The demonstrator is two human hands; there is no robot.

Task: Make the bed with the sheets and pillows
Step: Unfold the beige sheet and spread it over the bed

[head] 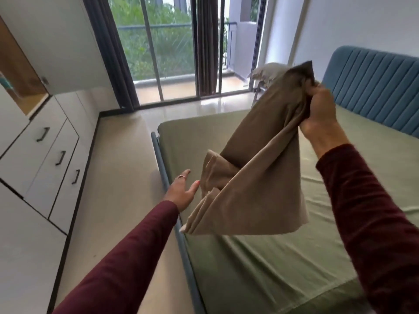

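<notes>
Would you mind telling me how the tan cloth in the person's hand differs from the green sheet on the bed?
The tan cloth hangs in the air, gripped at its top by the right hand; the green sheet lies spread flat on the mattress. The tan cloth is still partly folded, while the green sheet is fully opened, with light wrinkles. The left hand is open beside the tan cloth's lower folds. Both are plain, unpatterned fabric.

**A bedroom in a home**

A bed (283,257) under a green sheet (340,211) stands against a blue padded headboard (374,80). White built-in drawers (52,152) line the wall, and dark curtains (108,46) frame a glass balcony door (167,53).
</notes>
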